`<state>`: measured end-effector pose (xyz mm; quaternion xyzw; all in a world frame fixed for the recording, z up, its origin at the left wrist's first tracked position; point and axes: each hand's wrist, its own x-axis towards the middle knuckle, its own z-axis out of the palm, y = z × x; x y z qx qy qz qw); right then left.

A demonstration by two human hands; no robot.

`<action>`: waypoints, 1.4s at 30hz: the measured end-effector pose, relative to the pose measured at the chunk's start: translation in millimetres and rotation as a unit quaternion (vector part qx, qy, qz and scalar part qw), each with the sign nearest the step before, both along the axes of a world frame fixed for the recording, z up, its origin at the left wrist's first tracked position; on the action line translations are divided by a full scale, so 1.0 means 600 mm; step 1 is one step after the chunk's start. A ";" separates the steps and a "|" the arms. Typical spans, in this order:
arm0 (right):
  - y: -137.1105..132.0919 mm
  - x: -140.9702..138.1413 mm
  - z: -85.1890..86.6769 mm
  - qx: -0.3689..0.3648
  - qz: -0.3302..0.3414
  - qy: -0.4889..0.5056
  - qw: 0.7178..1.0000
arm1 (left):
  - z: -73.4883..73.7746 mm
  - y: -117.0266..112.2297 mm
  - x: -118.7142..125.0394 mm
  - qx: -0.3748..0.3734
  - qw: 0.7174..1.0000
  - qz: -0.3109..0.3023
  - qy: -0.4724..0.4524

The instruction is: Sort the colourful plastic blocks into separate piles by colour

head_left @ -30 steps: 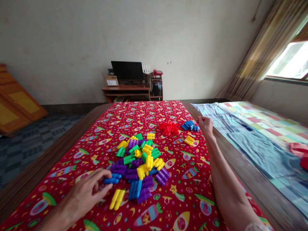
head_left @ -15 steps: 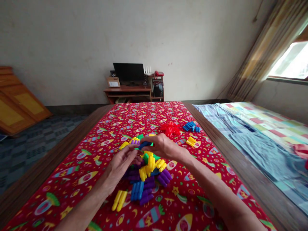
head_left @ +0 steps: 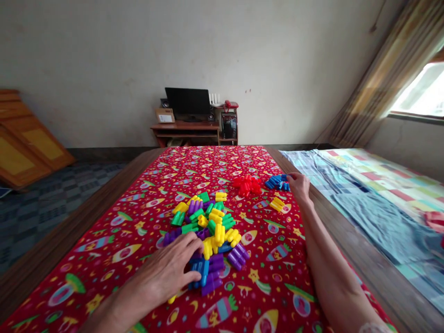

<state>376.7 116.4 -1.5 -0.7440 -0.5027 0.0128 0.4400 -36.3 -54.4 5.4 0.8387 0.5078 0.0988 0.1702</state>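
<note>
My left hand (head_left: 169, 268) is spread low over the near side of a mixed heap of plastic building blocks. Its thumb and fingers are apart on either side of a blue block (head_left: 201, 272); I cannot tell whether they touch it. A yellow block (head_left: 219, 235) and a purple block (head_left: 238, 256) lie just beyond and to the right. My right hand (head_left: 299, 185) reaches far right, its fingertips pinched on a blue block (head_left: 285, 177) at the edge of the small blue pile (head_left: 274, 181).
A pile of red blocks (head_left: 247, 185) lies left of the blue pile, and a yellow block (head_left: 277, 204) sits in front. Red patterned cloth (head_left: 215, 164) covers the table. A bed (head_left: 360, 199) stands along its right side, a computer desk (head_left: 187, 126) beyond the far end.
My right hand has carried a blue block from over the mixed heap to the blue pile at right. My left hand has drawn back toward me, down to the near blue block.
</note>
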 end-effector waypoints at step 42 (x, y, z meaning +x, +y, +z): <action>-0.126 -0.290 0.112 0.017 0.529 -0.078 0.845 | 0.010 0.031 0.033 0.105 0.914 0.112 -0.376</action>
